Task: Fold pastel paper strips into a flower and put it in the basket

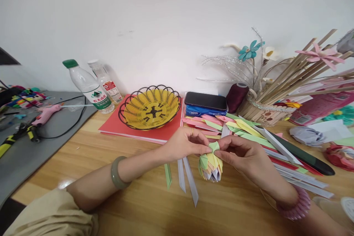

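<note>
Between my two hands is a folded paper flower (211,166) with green, yellow, orange and white layers, held just above the wooden table. My left hand (186,142) pinches the green paper at its top from the left, thumb and fingers together. From the right, my right hand (242,153) pinches the same green fold between thumb and forefinger. White paper strips (190,180) and a green paper strip (167,175) lie on the table below my left hand. Behind my right hand is a pile of folded coloured strips (249,129).
A yellow woven basket (153,112) rests on red paper (110,127). Two bottles, one a green-capped water bottle (91,88), stand by the wall. A phone (205,100) lies on a blue pack. Sticks (301,66) fill a holder at right; a pink glue gun (47,113) lies left.
</note>
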### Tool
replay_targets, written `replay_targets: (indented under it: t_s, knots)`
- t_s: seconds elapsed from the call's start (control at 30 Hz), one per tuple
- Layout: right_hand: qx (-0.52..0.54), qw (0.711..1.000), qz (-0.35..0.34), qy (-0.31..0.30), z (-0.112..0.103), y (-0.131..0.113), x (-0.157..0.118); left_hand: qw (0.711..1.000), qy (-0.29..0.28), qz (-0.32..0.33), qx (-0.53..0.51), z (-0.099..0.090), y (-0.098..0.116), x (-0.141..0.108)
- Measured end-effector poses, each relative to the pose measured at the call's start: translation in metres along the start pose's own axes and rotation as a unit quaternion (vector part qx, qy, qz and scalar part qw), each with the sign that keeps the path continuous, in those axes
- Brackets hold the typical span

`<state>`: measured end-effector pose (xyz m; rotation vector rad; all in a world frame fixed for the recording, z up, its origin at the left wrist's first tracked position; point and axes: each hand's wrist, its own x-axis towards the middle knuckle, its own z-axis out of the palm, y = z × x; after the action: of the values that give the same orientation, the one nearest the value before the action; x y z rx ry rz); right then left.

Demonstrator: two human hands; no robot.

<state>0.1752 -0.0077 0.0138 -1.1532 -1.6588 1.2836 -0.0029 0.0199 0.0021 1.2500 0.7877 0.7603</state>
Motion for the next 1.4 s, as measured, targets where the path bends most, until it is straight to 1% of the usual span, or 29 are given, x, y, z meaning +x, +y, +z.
replay_targets:
  t_s: [0.13,0.37,0.43,0.53,0.63,0.73,0.83,1.13,1.27,1.4]
  knots:
    - [-0.013,1.000,0.003,0.006,0.000,0.000,0.000,1.000,0.016,0.008,0.024,0.000,-0.001,-0.001]
    - [-0.031,0.999,-0.002,0.012,0.001,0.001,0.001,0.994,0.035,0.046,0.090,0.002,0.001,-0.002]
    - [-0.024,1.000,0.005,0.007,-0.001,0.002,0.001,0.995,0.033,0.043,0.081,0.002,0.002,-0.001]
    - [-0.008,1.000,0.022,-0.004,-0.006,0.005,0.002,0.999,0.016,0.023,0.027,0.001,0.002,0.000]
    - [-0.009,0.999,0.031,-0.035,-0.010,0.007,0.002,1.000,0.006,0.019,-0.006,0.000,0.003,0.001]
    - [-0.016,0.997,0.026,-0.064,-0.009,0.005,0.003,1.000,0.000,0.027,-0.007,-0.001,0.002,0.001]
    - [-0.015,0.998,0.016,-0.058,-0.006,0.002,0.003,0.999,-0.005,0.035,-0.006,-0.001,0.001,0.001]
    - [-0.040,0.998,0.023,-0.039,-0.004,0.000,0.000,0.998,-0.028,0.043,0.027,-0.003,0.004,-0.001]
    - [-0.068,0.997,0.008,-0.019,-0.002,-0.002,0.000,0.998,-0.011,0.051,0.042,-0.002,0.004,-0.002]
    - [-0.058,0.998,-0.023,-0.022,-0.002,0.002,0.000,0.997,0.004,0.060,0.056,0.000,0.004,-0.002]
